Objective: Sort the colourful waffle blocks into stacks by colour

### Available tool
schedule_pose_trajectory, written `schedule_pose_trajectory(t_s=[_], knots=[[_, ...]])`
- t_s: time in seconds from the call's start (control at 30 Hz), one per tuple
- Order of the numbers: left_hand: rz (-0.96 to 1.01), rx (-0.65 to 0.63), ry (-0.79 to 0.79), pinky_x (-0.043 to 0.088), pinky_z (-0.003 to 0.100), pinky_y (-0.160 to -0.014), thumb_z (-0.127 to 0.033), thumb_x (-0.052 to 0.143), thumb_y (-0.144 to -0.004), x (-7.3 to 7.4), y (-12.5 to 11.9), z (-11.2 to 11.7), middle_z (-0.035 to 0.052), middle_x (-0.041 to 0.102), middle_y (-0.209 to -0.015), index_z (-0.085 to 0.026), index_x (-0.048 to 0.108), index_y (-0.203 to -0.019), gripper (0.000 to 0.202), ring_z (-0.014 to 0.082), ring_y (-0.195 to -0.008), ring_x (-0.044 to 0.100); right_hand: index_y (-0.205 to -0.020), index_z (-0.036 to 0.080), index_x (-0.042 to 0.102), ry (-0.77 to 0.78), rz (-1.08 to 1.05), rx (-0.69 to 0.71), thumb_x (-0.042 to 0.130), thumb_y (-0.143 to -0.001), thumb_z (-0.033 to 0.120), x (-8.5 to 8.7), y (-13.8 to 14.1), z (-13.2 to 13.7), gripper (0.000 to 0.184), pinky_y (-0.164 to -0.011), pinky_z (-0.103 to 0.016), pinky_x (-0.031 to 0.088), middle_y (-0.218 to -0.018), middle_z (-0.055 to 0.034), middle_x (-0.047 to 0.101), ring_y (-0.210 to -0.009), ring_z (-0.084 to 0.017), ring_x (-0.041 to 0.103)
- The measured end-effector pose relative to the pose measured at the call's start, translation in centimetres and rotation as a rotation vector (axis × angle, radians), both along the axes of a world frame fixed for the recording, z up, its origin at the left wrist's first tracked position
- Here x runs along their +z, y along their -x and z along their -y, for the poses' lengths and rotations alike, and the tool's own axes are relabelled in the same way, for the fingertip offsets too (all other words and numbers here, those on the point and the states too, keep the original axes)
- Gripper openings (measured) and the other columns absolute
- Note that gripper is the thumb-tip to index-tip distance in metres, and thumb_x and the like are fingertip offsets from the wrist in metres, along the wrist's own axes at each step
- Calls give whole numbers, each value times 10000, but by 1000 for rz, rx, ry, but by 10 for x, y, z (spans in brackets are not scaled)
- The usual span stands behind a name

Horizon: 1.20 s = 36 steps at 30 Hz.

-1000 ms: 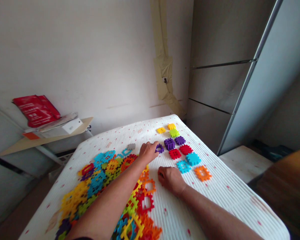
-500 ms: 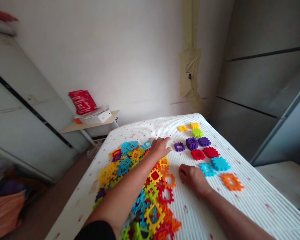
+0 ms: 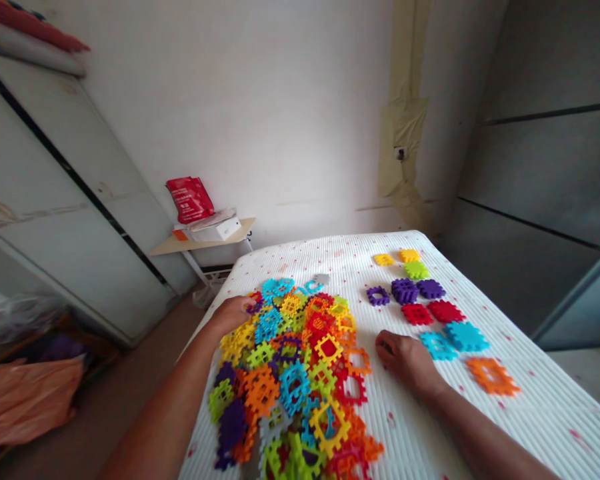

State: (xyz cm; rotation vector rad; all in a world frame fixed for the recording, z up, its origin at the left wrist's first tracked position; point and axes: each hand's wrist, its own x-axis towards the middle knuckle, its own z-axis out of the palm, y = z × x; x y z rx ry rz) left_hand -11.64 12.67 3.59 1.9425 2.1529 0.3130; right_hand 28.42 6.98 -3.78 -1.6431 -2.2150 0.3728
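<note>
White ribbed mat under me: my left hand, fingers curled, lies on the edge of the heap of plastic blocks, grip unclear; my right hand, loosely curled and empty, rests between the heap and the rows of blocks.

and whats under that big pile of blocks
The heap of interlocking plastic waffle blocks lies on a white ribbed mattress, which shows at its edges and through a few open frames. Toward the middle, upper blocks cover whatever lies below.
</note>
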Motion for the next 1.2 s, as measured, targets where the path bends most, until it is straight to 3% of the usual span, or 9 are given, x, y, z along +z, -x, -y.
schedule_pose_trajectory(t_s=[0.23, 0.43, 0.63, 0.87, 1.0, 1.1, 1.2], knots=[[-184, -32, -58, 408, 236, -758, -202, 596, -674, -22, -6, 1, 21, 660, -948, -224, 671, -832, 176, 193, -926, 588, -745, 185, 605, 16, -39, 1, 406, -798, 170, 2, 0, 1, 206, -522, -208, 277, -659, -17, 652, -576, -117, 568], [-272, -52, -108, 387, 233, -723, -201, 554, -719, -23, -6, 6, 23, 624, -886, -214, 628, -729, 75, 174, -865, 574, -741, 184, 602, 8, -41, 2, 413, -797, 168, 0, 0, 0, 198, -522, -208, 278, -643, -15, 651, -572, -118, 570], [-214, -51, -162, 381, 227, -710, -185, 529, -721, -23, -10, 10, 15, 605, -859, -212, 606, -705, 83, 161, -818, 564, -737, 181, 606, 24, -45, -2, 415, -794, 157, 3, 0, 0, 201, -518, -200, 279, -652, -22, 656, -564, -110, 569], [46, 8, -271, 401, 260, -753, -244, 492, -731, -12, -16, 13, 28, 618, -807, -199, 600, -700, 121, 184, -836, 573, -741, 181, 612, 19, -44, -8, 413, -795, 168, 2, 1, 0, 207, -523, -202, 285, -648, -20, 654, -569, -115, 572], [300, 35, -295, 455, 287, -708, -369, 451, -745, -7, -26, 15, 35, 658, -794, -174, 611, -834, 267, 195, -780, 610, -749, 182, 620, 31, -39, -10, 406, -791, 170, 4, 1, 1, 218, -527, -201, 291, -658, -22, 656, -584, -117, 574], [497, 10, -255, 484, 288, -617, -456, 477, -719, -5, -45, 21, 39, 684, -811, -153, 600, -982, 420, 189, -702, 633, -754, 184, 626, 34, -47, -17, 409, -787, 177, 4, 1, 1, 220, -532, -203, 299, -662, -21, 653, -588, -118, 569], [795, 13, -150, 482, 282, -574, -421, 582, -645, -5, -76, 29, 38, 675, -781, -139, 588, -1037, 483, 183, -674, 629, -801, 181, 631, 25, -149, -4, 403, -819, 234, 5, 1, 2, 235, -555, -215, 334, -696, -28, 654, -609, -131, 573]])
